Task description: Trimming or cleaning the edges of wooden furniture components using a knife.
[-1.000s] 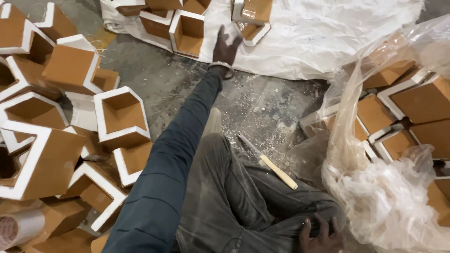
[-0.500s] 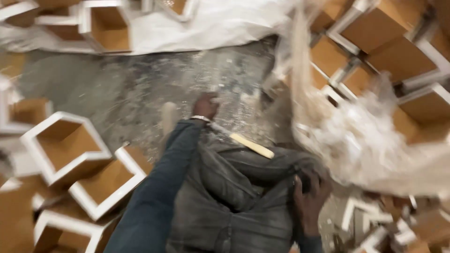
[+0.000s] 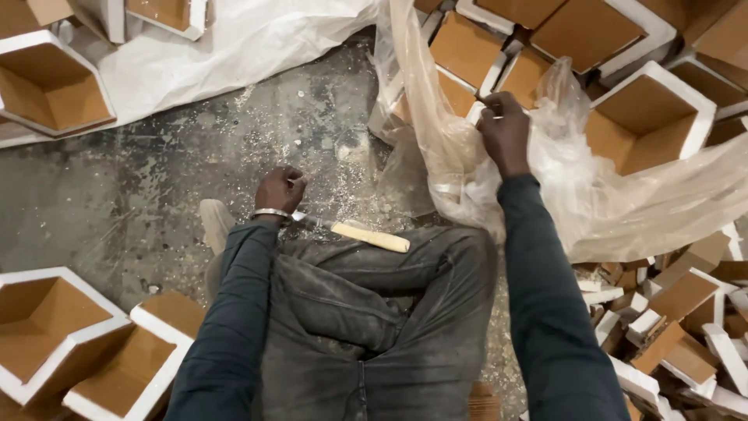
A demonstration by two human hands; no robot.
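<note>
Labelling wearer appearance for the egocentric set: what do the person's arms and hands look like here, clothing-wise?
Both arms wear long dark blue-grey sleeves reaching the wrists. The left hand is bare, with a silver metal bracelet at the wrist. The right hand is bare too, no glove, and no ring or watch is visible on it. The sleeves look plain, without visible markings or patches.
</note>
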